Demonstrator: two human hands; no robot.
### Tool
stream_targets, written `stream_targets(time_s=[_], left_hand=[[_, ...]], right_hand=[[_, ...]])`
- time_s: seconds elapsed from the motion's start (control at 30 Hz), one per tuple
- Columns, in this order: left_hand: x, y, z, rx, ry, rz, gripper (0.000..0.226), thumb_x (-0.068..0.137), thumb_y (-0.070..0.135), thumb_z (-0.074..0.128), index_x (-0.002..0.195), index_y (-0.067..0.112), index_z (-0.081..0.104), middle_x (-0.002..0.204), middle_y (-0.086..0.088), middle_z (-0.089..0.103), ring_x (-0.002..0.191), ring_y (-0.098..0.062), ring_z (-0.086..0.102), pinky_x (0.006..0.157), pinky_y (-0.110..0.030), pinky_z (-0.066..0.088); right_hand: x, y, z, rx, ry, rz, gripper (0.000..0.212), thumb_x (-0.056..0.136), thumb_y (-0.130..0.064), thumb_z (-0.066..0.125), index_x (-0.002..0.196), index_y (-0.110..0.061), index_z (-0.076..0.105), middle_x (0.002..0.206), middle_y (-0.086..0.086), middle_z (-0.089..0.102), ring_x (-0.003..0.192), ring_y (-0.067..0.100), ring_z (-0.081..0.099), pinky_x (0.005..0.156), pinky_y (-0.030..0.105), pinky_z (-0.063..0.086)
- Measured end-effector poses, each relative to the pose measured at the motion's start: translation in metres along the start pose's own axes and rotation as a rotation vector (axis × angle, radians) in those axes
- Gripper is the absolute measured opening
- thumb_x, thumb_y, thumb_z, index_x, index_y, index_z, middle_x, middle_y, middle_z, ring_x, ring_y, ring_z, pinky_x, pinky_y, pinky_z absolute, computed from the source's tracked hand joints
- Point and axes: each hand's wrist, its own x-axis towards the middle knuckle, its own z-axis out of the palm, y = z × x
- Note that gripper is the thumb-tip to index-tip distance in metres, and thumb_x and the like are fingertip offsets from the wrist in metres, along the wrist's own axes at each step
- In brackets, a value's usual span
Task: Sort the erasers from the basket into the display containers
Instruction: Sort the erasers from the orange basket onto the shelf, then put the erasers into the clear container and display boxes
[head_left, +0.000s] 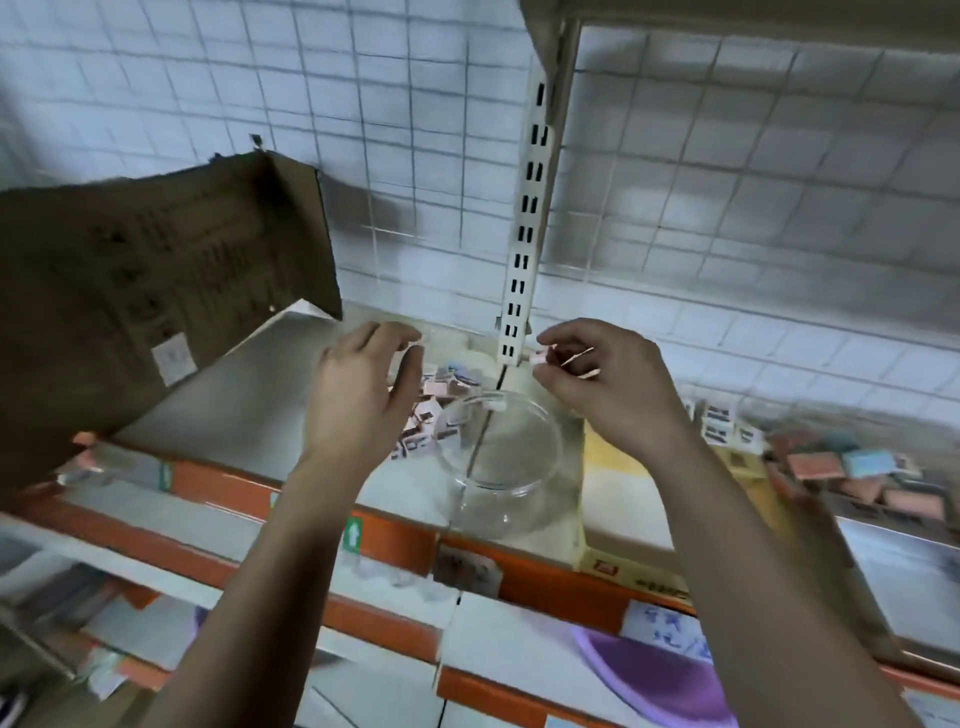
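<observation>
1. the right hand (608, 384), right of centre, has thumb and forefinger closed together on a small pink eraser (540, 357), held in the air above the far rim of the clear bowl (493, 499). the other fingers are curled in. thin pale strips show among them, too blurred to name.
2. the left hand (363, 395), left of centre, is raised with its fingers loosely curved and the thumb a little apart from them. a pale speck sits in that gap at the fingertips. i cannot tell whether it is something held or just blur.
3. the bowl stands on the grey shelf (270, 395) between the two wrists, and its inside looks bare.
4. a heap of loose erasers (447, 387), pink and pale with dark labels, lies on the shelf just behind the bowl, partly hidden by the left hand.
5. more coloured erasers (831, 462) are piled at the right edge of the frame, well apart from the bowl.
6. an open cardboard box (156, 291) fills the upper left. a slotted upright (524, 228) rises at centre. a purple plastic item (654, 675) shows at the bottom.
</observation>
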Motion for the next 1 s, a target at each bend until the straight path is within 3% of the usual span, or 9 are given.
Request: stream_targets(time_s=[0.13, 0.27, 0.37, 0.5, 0.6, 0.73, 1.0], left_hand=[[-0.023, -0.048, 0.012, 0.038, -0.056, -0.133, 0.034, 0.093, 0.035, 0.04, 0.104, 0.016, 0.067, 0.099, -0.003, 0.069, 0.083, -0.031, 0.065, 0.073, -0.038, 0.05], [-0.028, -0.074, 0.024, 0.05, -0.108, -0.199, 0.043, 0.092, 0.042, 0.033, 0.11, 0.019, 0.065, 0.106, -0.003, 0.068, 0.096, -0.031, 0.063, 0.081, -0.037, 0.041], [-0.027, -0.076, 0.025, 0.032, -0.092, -0.198, 0.044, 0.092, 0.042, 0.033, 0.111, 0.018, 0.064, 0.106, -0.004, 0.068, 0.095, -0.03, 0.062, 0.08, -0.036, 0.039], [-0.027, -0.077, 0.026, 0.018, -0.093, -0.198, 0.045, 0.092, 0.042, 0.031, 0.113, 0.019, 0.063, 0.108, -0.003, 0.068, 0.096, -0.029, 0.062, 0.081, -0.033, 0.034], [-0.027, -0.077, 0.025, -0.01, -0.074, -0.2, 0.041, 0.093, 0.039, 0.033, 0.112, 0.019, 0.063, 0.106, -0.003, 0.068, 0.094, -0.028, 0.061, 0.08, -0.031, 0.034], [-0.027, -0.076, 0.025, -0.018, -0.077, -0.205, 0.038, 0.093, 0.037, 0.035, 0.108, 0.019, 0.064, 0.104, -0.002, 0.068, 0.093, -0.027, 0.061, 0.079, -0.03, 0.031], [-0.027, -0.078, 0.026, -0.02, -0.107, -0.223, 0.036, 0.094, 0.037, 0.036, 0.107, 0.018, 0.065, 0.104, -0.002, 0.068, 0.093, -0.028, 0.062, 0.083, -0.036, 0.039]], right_hand=[[0.026, -0.008, 0.029, -0.125, -0.075, -0.008, 0.017, 0.08, -0.015, 0.076, 0.093, -0.022, 0.07, 0.08, -0.01, 0.065, 0.063, -0.002, 0.059, 0.06, 0.004, 0.04], [0.057, -0.014, 0.05, -0.284, -0.213, -0.023, 0.016, 0.079, -0.016, 0.076, 0.094, -0.019, 0.07, 0.079, -0.009, 0.065, 0.066, 0.004, 0.059, 0.064, 0.014, 0.043], [0.075, -0.016, 0.068, -0.363, -0.327, -0.017, 0.019, 0.077, -0.016, 0.078, 0.096, -0.016, 0.071, 0.083, -0.003, 0.068, 0.066, 0.004, 0.058, 0.071, 0.025, 0.047], [0.084, -0.013, 0.086, -0.457, -0.418, -0.013, 0.019, 0.079, -0.017, 0.077, 0.096, -0.016, 0.071, 0.085, -0.002, 0.067, 0.073, 0.009, 0.058, 0.066, 0.022, 0.045], [0.085, -0.01, 0.093, -0.474, -0.422, 0.002, 0.02, 0.079, -0.016, 0.076, 0.098, -0.014, 0.071, 0.086, 0.0, 0.067, 0.075, 0.01, 0.058, 0.06, 0.015, 0.04], [0.084, -0.008, 0.097, -0.435, -0.408, 0.042, 0.019, 0.08, -0.022, 0.077, 0.097, -0.014, 0.071, 0.088, 0.003, 0.07, 0.082, 0.016, 0.064, 0.063, 0.019, 0.042], [0.07, -0.003, 0.075, -0.293, -0.259, 0.05, 0.006, 0.084, -0.025, 0.071, 0.088, -0.02, 0.07, 0.08, -0.003, 0.07, 0.074, 0.009, 0.066, 0.061, 0.02, 0.042]])
